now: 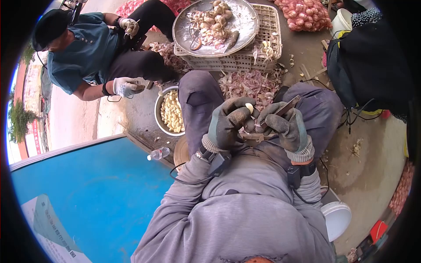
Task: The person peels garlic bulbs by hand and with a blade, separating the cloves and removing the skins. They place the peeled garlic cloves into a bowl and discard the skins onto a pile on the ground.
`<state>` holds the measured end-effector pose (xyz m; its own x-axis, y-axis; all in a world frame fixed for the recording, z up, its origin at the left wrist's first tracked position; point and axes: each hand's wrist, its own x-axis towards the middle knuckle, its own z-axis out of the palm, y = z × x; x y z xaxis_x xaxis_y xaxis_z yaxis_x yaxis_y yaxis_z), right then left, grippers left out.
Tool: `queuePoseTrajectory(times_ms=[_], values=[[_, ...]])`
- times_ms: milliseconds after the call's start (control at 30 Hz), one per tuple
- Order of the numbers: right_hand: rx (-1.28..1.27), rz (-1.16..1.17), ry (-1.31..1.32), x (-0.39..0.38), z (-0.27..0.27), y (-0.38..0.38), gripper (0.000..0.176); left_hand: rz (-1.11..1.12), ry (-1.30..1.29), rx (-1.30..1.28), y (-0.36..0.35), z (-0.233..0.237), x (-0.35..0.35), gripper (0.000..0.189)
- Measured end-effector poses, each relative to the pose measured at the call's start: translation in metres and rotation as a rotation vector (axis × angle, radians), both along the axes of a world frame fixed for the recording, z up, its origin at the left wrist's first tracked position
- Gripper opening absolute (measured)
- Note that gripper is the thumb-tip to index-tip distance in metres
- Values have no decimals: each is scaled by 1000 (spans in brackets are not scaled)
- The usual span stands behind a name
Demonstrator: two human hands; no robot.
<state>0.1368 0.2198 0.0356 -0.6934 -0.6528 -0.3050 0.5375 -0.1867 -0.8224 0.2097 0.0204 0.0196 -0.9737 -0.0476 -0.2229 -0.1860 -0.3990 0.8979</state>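
My left hand (229,122), in a dark, dirty work glove, pinches a pale peeled garlic clove (249,107) between thumb and fingertips. Close beside it, my right hand (285,127), gloved the same way, is closed around a small knife (288,106) whose blade points up and to the right. Both hands are above my lap, fingertips nearly together. Beyond them lies a heap of garlic skins (252,87). To the left of my knee stands a basin (158,115) filled with peeled cloves. Whether my left fingers hold anything more is hidden.
A round metal tray (245,13) with garlic bulbs and skins rests on a plastic crate (272,37). At left sits a co-worker (85,48) in white gloves. Red net sacks (307,15), a plastic bottle (158,153), a blue board (96,188) and a white bucket (337,217) surround me.
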Motion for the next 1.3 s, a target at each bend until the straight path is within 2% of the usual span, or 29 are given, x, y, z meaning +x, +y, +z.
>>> queuePoseTrajectory(times_ms=[33,67,167,233,300,400,467,533,633,667,700,767,833,900,933,967,1067,1100,1167,1200,1300], values=[[-7,13,-1,0,5,-1,26,110,-191,418,-2,3,0,33],[-6,80,1,-1,11,-2,26,140,-210,514,-7,6,-1,31],[12,194,38,-6,12,-3,28,163,-163,480,-27,7,5,31],[100,125,37,-9,7,0,28,205,-140,425,-38,12,10,31],[154,145,137,-17,-1,2,30,305,-70,455,-53,14,19,31],[285,152,251,-27,-9,2,34,454,6,339,-91,7,35,29],[315,159,271,-31,-12,1,34,543,55,313,-122,-11,50,29],[379,95,304,-34,-20,2,35,724,-74,158,-146,-20,68,29],[364,29,280,-33,-28,-9,37,922,-239,-31,-180,-72,97,28],[362,37,279,-34,-29,-11,37,852,-390,-84,-198,-91,111,32],[363,58,267,-36,-30,-12,37,860,-397,-85,-205,-105,116,32],[364,82,254,-34,-31,-16,36,1033,-411,-229,-214,-124,123,36],[397,83,253,-34,-30,-19,36,1040,-410,-209,-228,-131,126,40],[408,97,238,-34,-29,-22,35,1128,-300,-114,-236,-137,128,43],[415,105,229,-36,-27,-23,35,1113,-225,-60,-238,-131,125,35],[433,86,245,-39,-25,-24,35,1089,-217,-39,-240,-124,119,36],[396,199,166,-44,-30,-28,38,878,45,142,-246,-95,96,41],[392,190,142,-52,-31,-24,40,929,59,291,-213,-20,48,46],[403,216,141,-69,-23,-25,45,868,190,365,-215,3,17,47],[423,229,151,-79,-19,-27,44,752,307,335,-213,18,0,47],[445,250,106,-112,-17,-29,39,607,506,455,-197,59,-65,45]])
